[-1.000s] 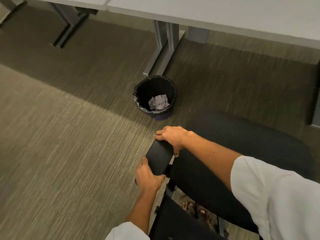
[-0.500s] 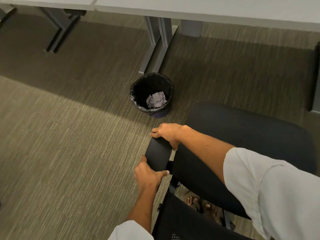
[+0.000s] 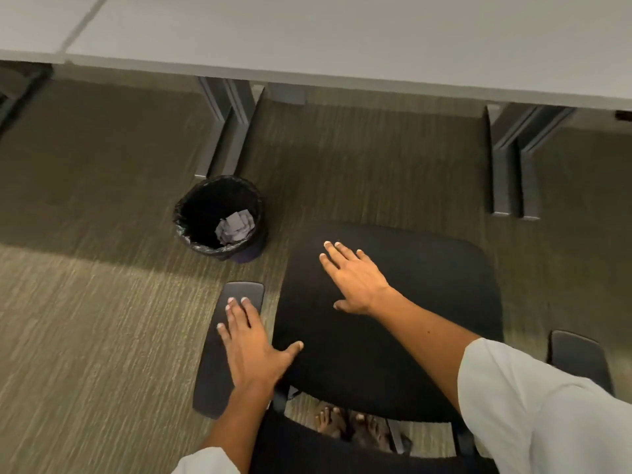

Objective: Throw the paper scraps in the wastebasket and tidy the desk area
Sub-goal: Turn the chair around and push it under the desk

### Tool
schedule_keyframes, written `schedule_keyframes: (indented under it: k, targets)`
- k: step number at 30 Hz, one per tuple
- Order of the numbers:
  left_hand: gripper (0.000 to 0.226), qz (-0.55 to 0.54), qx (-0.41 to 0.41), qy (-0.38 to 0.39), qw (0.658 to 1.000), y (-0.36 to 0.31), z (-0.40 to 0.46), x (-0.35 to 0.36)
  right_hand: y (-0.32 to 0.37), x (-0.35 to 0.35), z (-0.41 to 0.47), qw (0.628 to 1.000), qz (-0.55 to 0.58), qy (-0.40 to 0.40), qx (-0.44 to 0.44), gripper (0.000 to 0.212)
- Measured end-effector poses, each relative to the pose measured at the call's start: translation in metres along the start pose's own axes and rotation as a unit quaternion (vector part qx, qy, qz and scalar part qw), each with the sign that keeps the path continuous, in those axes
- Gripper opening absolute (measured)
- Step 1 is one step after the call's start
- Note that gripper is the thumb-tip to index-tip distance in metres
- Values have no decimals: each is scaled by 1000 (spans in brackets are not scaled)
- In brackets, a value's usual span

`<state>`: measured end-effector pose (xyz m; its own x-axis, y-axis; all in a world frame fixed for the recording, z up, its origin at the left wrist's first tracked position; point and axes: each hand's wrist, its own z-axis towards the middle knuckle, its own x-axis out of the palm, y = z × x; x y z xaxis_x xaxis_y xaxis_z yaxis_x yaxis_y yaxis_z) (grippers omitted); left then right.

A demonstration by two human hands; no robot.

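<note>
Chair (image 3: 393, 323): heavy, rigid, I judge; my left hand (image 3: 251, 347) spread over near-left armrest (image 3: 219, 364), right hand (image 3: 355, 278) spread over seat; push by armrests.

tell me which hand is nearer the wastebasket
Left. The left hand lies flat on the armrest, just below the wastebasket; the right hand is spread over the chair seat, off to its right.

Beyond the left hand (image 3: 251, 347) and right hand (image 3: 355, 280), olive striped carpet (image 3: 85, 319) in shadow under a pale grey table (image 3: 342, 35) on grey metal legs (image 3: 225, 124), with a black office chair (image 3: 427, 302) beneath both.
</note>
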<state>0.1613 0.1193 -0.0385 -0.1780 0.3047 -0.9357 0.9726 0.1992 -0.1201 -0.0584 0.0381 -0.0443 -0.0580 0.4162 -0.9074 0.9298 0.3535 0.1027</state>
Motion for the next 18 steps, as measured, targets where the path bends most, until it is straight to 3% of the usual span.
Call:
schedule_keyframes:
  k: [6,14,18]
  targets:
    - [137,22,284,60,957,-133,11,20,-98,32,-101,985,13,2,172,102]
    - [143,61,511,139,846,-254,-39,64,-154,78,-224,949,35,2,312,101]
    - [144,114,601,133,780,-295,-62,78,-164,91,-284,909,48,-18,415,108]
